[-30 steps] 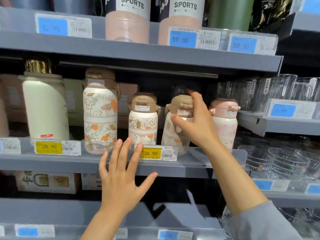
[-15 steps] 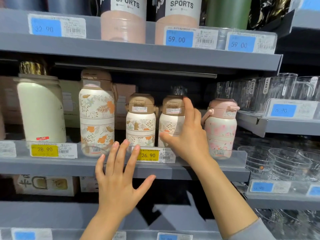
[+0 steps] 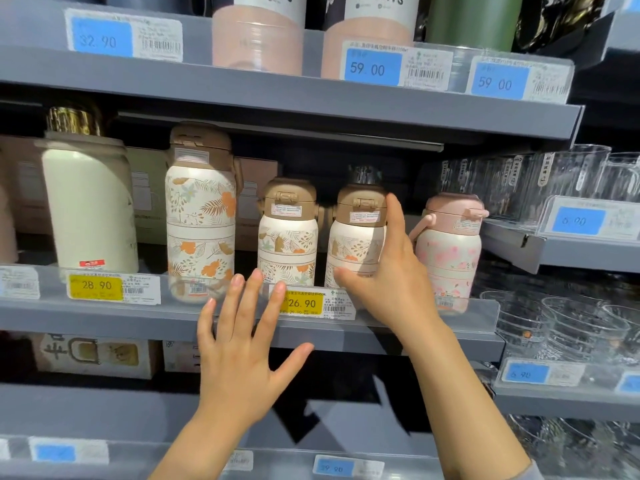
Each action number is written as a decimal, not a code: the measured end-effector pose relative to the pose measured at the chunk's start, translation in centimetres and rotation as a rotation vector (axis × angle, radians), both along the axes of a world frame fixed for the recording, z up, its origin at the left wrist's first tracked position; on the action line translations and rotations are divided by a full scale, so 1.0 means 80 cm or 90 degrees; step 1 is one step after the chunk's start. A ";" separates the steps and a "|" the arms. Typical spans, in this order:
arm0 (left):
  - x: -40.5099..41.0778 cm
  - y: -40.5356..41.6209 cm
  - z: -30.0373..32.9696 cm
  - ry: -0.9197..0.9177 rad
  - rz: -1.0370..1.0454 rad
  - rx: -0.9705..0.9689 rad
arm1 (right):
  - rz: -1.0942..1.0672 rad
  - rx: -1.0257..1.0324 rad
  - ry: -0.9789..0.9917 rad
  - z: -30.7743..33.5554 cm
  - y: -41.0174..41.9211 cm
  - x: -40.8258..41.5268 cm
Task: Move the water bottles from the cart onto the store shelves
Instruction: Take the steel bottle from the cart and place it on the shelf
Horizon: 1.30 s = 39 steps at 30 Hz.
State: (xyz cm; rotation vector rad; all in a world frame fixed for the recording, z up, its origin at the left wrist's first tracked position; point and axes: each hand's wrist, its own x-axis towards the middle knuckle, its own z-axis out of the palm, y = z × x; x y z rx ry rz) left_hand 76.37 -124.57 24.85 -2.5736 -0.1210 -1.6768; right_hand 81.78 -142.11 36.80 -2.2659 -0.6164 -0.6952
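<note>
Wrapping round the small floral bottle (image 3: 353,244) on the middle shelf (image 3: 104,320), the right hand (image 3: 394,282) has its grip on it: the thumb presses the lower front of the body while the fingers (image 3: 394,216) reach up along the bottle's right side to the brown lid. This bottle stands upright, second from the right in its row, just beside a matching small floral bottle (image 3: 287,237) on its left and near a pink blossom-print bottle (image 3: 450,251) on its right. Further left stand a taller floral bottle (image 3: 201,220) and a cream flask (image 3: 88,206). The left hand (image 3: 242,355) is held flat with its fingers spread wide, its grip holding nothing; its fingertips lie in front of the shelf's clear front lip beside the yellow 26.90 price tag (image 3: 303,303); whether they touch the lip I cannot tell. A yellow 28.90 tag (image 3: 95,287) sits under the cream flask. On the upper shelf (image 3: 277,95) stand pink sports bottles (image 3: 258,39) behind blue 59.00 tags (image 3: 372,67). Clear glass cups (image 3: 571,174) fill the shelving at right.
</note>
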 end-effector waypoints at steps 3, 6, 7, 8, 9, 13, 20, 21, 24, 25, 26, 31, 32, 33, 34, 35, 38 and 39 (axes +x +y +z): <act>-0.007 0.007 0.000 0.031 -0.042 0.002 | -0.036 -0.019 -0.063 -0.009 -0.002 -0.021; -0.023 0.017 0.001 0.039 -0.142 -0.011 | -0.041 0.007 -0.207 -0.025 0.012 -0.044; -0.031 0.021 0.002 0.028 -0.200 -0.040 | -0.014 0.045 -0.250 -0.032 0.020 -0.051; -0.040 0.026 0.002 0.011 -0.260 -0.084 | 0.022 0.087 -0.284 -0.039 0.030 -0.058; -0.051 0.032 0.002 -0.011 -0.312 -0.141 | 0.061 0.123 -0.304 -0.046 0.043 -0.066; -0.105 0.080 0.002 -0.072 -0.370 -0.344 | 0.240 0.172 -0.199 -0.073 0.112 -0.100; -0.248 0.240 -0.065 0.014 -0.166 -0.557 | 0.505 0.006 0.192 -0.148 0.290 -0.166; -0.277 0.265 -0.080 0.028 -0.122 -0.580 | 0.543 -0.049 0.229 -0.162 0.321 -0.178; -0.374 0.333 -0.122 0.077 0.020 -0.639 | 0.661 -0.206 0.356 -0.208 0.415 -0.226; -0.407 0.351 -0.131 0.090 0.061 -0.653 | 0.699 -0.242 0.397 -0.223 0.447 -0.245; -0.441 0.367 -0.139 0.100 0.100 -0.663 | 0.738 -0.275 0.425 -0.236 0.479 -0.267; -0.596 0.427 -0.177 0.177 0.309 -0.753 | 0.915 -0.553 0.422 -0.295 0.625 -0.396; -0.627 0.435 -0.190 0.222 0.339 -0.779 | 0.937 -0.616 0.395 -0.302 0.649 -0.422; -0.657 0.440 -0.198 0.285 0.357 -0.811 | 0.956 -0.678 0.376 -0.309 0.672 -0.448; -0.686 0.442 -0.208 0.359 0.368 -0.855 | 0.977 -0.732 0.364 -0.315 0.693 -0.473; -0.714 0.443 -0.218 0.441 0.384 -0.895 | 0.998 -0.784 0.354 -0.323 0.712 -0.497; -0.774 0.449 -0.236 0.598 0.479 -0.971 | 1.049 -0.899 0.291 -0.346 0.770 -0.556; -0.787 0.456 -0.238 0.598 0.500 -0.989 | 1.052 -0.930 0.273 -0.354 0.789 -0.572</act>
